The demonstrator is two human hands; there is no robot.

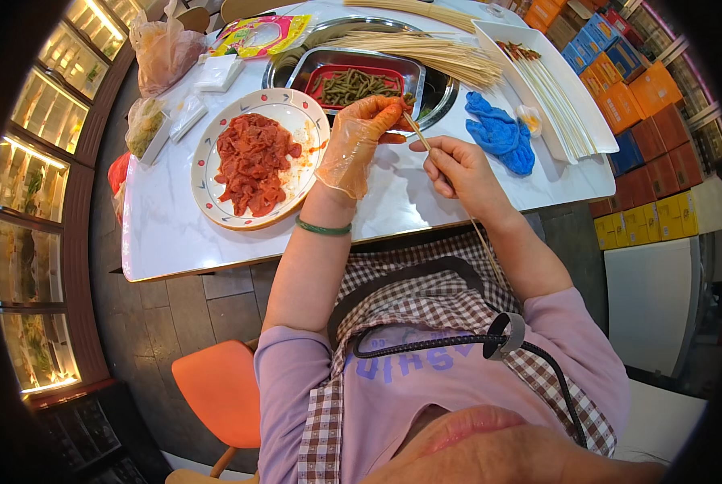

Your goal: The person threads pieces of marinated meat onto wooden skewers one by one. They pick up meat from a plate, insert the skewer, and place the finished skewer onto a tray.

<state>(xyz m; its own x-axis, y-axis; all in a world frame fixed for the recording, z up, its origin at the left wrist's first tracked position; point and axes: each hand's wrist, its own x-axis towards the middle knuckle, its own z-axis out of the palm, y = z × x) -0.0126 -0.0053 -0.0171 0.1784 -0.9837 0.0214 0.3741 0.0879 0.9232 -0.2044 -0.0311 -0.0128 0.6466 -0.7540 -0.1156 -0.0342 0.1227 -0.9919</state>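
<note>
My left hand [370, 136], in a clear plastic glove stained orange, pinches a piece of red meat [404, 123] at the tip of a bamboo skewer. Bare, my right hand [455, 163] grips the shaft of that bamboo skewer [483, 239], which slants down towards my apron. To the left of my gloved hand is a white plate [207, 199] of sliced red meat [255, 163]. Beyond my hands, green pickled peppers or cut beans [358, 86] lie in a red tray [314, 91] inside a metal pan [419, 75]. Finished skewers [548, 97] rest in a long white tray [608, 140].
Loose bamboo skewers [433, 54] lie behind the pan. A crumpled blue cloth [501, 136] is right of my hands. Plastic bags [164, 51] and white packets [219, 72] sit at the table's left. An orange chair [219, 387] stands below the table's left part.
</note>
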